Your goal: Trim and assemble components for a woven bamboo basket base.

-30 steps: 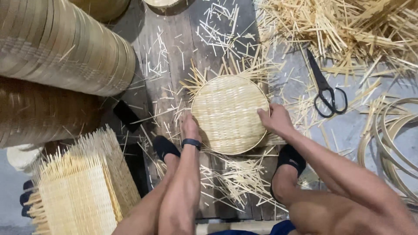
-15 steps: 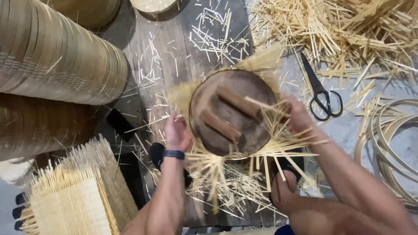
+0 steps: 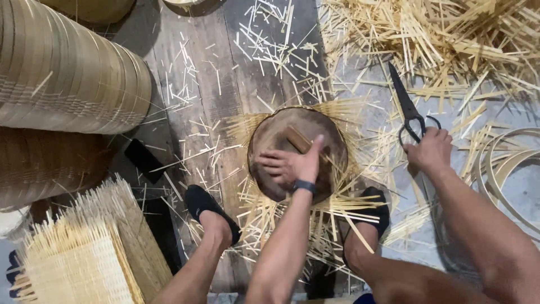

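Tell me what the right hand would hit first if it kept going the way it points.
The right hand points up and left at the black scissors; its fingers already seem to reach the handle loops. Contact is probably immediate, though depth is hard to judge.

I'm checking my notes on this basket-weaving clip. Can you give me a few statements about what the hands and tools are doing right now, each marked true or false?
1. The left hand presses on a round wooden mould. True.
2. The right hand grips a hammer. False: it is on the handles of black scissors.
3. The scissors lie on top of the mould. False: they lie apart, to its right.
4. Strips of the woven mat stick out around the mould. True.
5. Stacked baskets sit at the left. True.
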